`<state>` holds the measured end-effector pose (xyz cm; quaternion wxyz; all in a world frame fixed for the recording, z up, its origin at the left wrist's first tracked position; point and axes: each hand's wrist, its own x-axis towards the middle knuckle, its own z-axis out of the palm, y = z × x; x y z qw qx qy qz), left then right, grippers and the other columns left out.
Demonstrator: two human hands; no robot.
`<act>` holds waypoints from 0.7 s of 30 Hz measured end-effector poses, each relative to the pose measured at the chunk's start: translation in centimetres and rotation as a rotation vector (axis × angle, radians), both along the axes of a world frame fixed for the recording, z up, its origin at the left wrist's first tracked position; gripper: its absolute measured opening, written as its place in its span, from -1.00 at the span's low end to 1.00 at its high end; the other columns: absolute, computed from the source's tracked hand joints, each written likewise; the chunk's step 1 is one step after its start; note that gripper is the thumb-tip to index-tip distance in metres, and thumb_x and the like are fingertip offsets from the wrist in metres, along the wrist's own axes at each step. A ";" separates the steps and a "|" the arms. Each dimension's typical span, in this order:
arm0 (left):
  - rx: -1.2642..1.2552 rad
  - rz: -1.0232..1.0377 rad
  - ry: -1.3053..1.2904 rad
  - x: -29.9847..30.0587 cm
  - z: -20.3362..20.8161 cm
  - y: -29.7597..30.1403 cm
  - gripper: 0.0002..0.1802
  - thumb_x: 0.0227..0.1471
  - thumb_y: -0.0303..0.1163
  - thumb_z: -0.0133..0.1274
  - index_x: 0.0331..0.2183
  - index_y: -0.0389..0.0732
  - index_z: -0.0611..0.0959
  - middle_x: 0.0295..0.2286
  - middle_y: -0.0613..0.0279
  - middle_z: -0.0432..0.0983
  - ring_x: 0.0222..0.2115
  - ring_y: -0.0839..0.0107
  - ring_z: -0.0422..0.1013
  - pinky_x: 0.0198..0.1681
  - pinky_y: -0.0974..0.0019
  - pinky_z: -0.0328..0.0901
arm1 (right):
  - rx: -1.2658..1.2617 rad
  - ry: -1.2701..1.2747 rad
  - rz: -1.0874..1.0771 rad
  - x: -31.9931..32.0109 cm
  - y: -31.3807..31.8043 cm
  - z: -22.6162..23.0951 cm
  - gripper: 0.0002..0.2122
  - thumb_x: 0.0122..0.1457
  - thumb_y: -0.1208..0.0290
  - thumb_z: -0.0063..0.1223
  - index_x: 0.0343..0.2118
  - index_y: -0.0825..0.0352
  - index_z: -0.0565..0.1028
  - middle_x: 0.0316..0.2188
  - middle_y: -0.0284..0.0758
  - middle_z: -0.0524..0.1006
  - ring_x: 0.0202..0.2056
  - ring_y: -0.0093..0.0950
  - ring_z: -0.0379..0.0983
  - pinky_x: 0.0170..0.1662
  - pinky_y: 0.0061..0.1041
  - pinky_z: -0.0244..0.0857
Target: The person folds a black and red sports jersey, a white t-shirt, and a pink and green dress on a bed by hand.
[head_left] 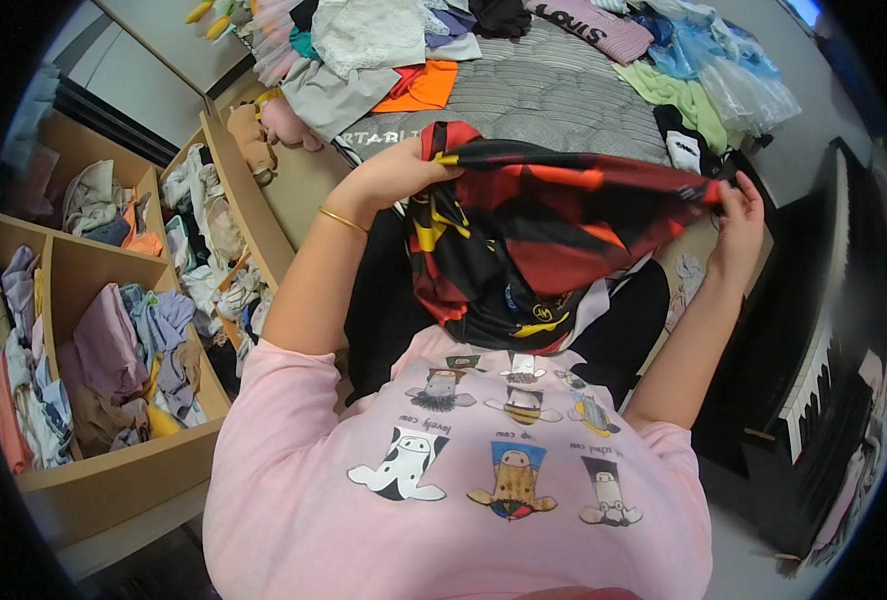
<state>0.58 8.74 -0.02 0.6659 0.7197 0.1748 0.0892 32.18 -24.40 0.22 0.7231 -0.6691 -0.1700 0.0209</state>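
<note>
Pink short-sleeved cartoon-print shirt (pixel 463 480): lower centre, nearest.
Red, black and yellow smooth fabric garment (pixel 563 215): upper centre, stretched sideways, lower folds over black trousers (pixel 378 310); uneven pull could twist it.
Left hand (pixel 398 172): fingers pinching its upper-left edge; bunched cloth could crease.
Right hand (pixel 738 220): fingertips closed on its right corner; shallow grip could slip.

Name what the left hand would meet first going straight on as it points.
The left hand would likely meet the red-and-black garment it grips, stretched toward the right hand; depth is unclear.
</note>
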 end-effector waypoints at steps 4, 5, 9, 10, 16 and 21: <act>-0.298 -0.056 -0.088 2.0 1.4 -2.7 -0.66 0.10 -0.42 0.25 -0.06 -0.26 0.66 -0.17 0.36 0.61 -0.21 0.57 0.48 -0.08 0.42 0.37 | -0.384 -0.607 0.263 -12.6 6.1 2.1 -0.15 -0.05 0.27 0.44 0.32 0.28 0.24 0.25 -0.19 0.28 0.26 -0.24 0.20 0.30 -0.20 0.08; -0.216 -0.158 -0.078 2.7 2.4 -4.3 -0.65 0.07 -0.38 0.29 -0.08 -0.26 0.66 -0.18 0.38 0.61 -0.22 0.57 0.47 -0.09 0.42 0.37 | -0.454 -0.829 0.418 -14.5 7.1 1.7 -0.06 -0.13 0.29 0.45 0.36 0.28 0.17 0.37 -0.11 0.14 0.38 -0.14 0.02 0.36 -0.11 -0.01; 0.560 -0.417 0.094 2.6 7.3 -8.2 -0.52 -0.12 -0.15 0.43 -0.37 -0.37 0.64 -0.45 0.14 0.61 -0.40 0.27 0.52 -0.26 0.22 0.41 | -0.468 -0.426 0.724 -13.6 9.6 0.2 -0.42 -0.02 0.55 0.17 0.16 0.40 0.38 -0.10 -0.14 0.58 -0.02 -0.28 0.52 0.03 -0.39 0.34; 0.837 -0.435 0.397 2.2 9.3 -8.0 -0.52 -0.16 -0.14 0.43 -0.43 -0.39 0.64 -0.51 -0.01 0.61 -0.44 0.10 0.56 -0.30 0.12 0.43 | -0.476 -0.390 0.767 -12.2 9.6 0.4 -0.55 0.00 0.61 0.10 0.04 0.44 0.49 -0.25 -0.23 0.63 -0.15 -0.38 0.57 -0.07 -0.47 0.38; 0.332 0.000 0.223 1.7 -1.7 -0.8 -0.73 0.06 -0.37 0.17 -0.21 -0.30 0.70 -0.37 0.02 0.67 -0.35 0.20 0.62 -0.26 0.15 0.51 | -0.426 -0.122 0.742 -8.7 7.5 1.2 -0.72 0.03 0.55 0.07 -0.15 0.43 0.55 -0.32 -0.32 0.58 -0.27 -0.47 0.47 -0.08 -0.52 0.32; -1.058 -0.095 -0.131 1.5 -0.2 -4.0 -0.61 0.22 -0.45 0.05 0.05 -0.41 0.56 -0.10 -0.04 0.63 -0.17 0.21 0.62 -0.07 0.19 0.54 | -0.537 -0.772 0.292 -12.6 9.0 0.5 -0.38 -0.01 0.45 0.21 0.20 0.30 0.36 0.26 -0.05 0.23 0.27 -0.11 0.16 0.30 -0.13 0.10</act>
